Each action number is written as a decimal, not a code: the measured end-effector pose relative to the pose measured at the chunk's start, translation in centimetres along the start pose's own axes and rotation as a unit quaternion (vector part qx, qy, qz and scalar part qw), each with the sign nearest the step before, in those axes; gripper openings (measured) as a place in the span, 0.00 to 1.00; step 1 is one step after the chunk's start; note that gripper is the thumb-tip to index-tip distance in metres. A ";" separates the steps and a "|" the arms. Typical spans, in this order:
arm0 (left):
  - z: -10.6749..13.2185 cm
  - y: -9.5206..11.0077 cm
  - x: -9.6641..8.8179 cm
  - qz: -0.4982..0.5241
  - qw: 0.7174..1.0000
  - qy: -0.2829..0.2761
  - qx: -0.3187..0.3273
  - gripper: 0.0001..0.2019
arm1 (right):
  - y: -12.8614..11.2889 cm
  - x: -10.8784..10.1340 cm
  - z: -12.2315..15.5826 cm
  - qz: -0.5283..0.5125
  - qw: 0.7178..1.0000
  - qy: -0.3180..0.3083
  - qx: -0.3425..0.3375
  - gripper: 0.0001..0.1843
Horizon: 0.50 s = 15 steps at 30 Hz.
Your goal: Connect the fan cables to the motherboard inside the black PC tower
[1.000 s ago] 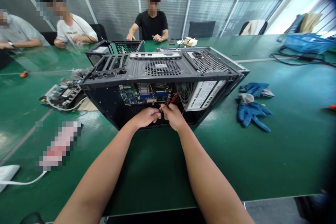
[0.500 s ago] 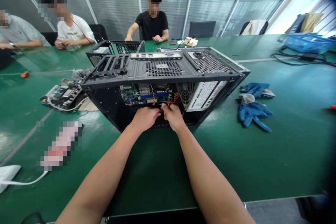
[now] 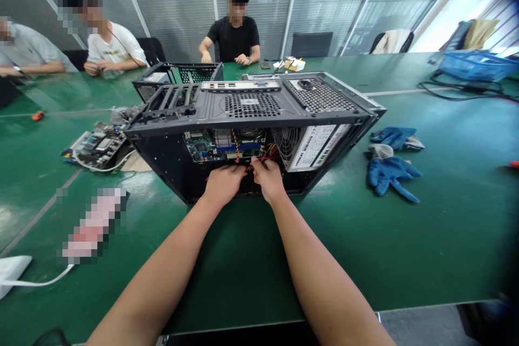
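Observation:
A black computer case lies on its side on the green table, its open side facing me. Inside I see a green motherboard, a power supply with a fan and a bundle of red, yellow and black wires. My left hand and my right hand are side by side at the case's opening, both with fingers closed on the wires. What the fingertips pinch is hidden.
A pair of blue gloves lies right of the case. A loose circuit board with cables and a second open case sit to the left and behind. A white cable lies near left. Three people sit across the table. A blue basket is far right.
Both hands have pushed slightly deeper into the case, toward the wires below the motherboard. The person in black across the table has shifted a hand.

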<state>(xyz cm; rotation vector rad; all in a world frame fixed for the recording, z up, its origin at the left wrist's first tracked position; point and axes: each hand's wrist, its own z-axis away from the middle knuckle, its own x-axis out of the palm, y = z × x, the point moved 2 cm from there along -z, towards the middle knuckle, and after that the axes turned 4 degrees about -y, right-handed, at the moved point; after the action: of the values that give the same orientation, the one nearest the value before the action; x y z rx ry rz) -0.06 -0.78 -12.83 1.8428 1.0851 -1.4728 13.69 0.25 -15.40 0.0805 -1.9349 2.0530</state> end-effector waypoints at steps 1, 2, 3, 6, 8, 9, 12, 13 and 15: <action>0.0 0.0 0.0 0.002 1.000 0.001 0.002 0.13 | -0.1 0.0 0.0 -0.007 1.000 0.011 0.001 0.21; 0.0 0.0 0.0 0.005 1.000 0.001 0.003 0.13 | -0.2 0.0 0.0 -0.013 1.000 0.017 0.003 0.20; 0.0 0.0 0.0 0.010 1.000 0.000 0.002 0.13 | -0.2 -0.1 0.0 -0.015 1.000 0.017 0.005 0.20; -0.1 -0.1 -0.1 0.032 0.999 -0.012 -0.003 0.13 | -0.3 -0.1 0.0 -0.010 1.000 -0.012 0.011 0.20; -0.3 -0.2 -0.3 0.060 0.998 -0.025 -0.005 0.13 | -0.2 -0.2 -0.1 -0.012 0.999 -0.033 0.014 0.20; -0.4 -0.2 -0.4 0.081 0.996 -0.032 -0.003 0.12 | -0.1 -0.3 -0.2 -0.013 0.999 -0.038 0.013 0.19; -0.7 -0.5 -0.4 0.169 0.984 -0.047 0.000 0.11 | 0.1 -0.5 -0.3 -0.007 0.999 -0.044 0.006 0.19; -0.8 -0.6 -0.3 0.205 0.977 -0.051 -0.002 0.11 | 0.2 -0.6 -0.4 -0.005 0.999 -0.045 0.004 0.19; -1.0 -0.9 0.1 0.290 0.954 -0.073 -0.010 0.12 | 0.4 -0.6 -0.4 -0.003 0.999 -0.051 0.002 0.19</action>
<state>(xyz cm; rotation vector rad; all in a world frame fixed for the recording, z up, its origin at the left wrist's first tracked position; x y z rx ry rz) -0.23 0.55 -12.63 1.7937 0.4238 -1.2083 14.29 0.56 -15.94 0.1952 -1.9864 2.0867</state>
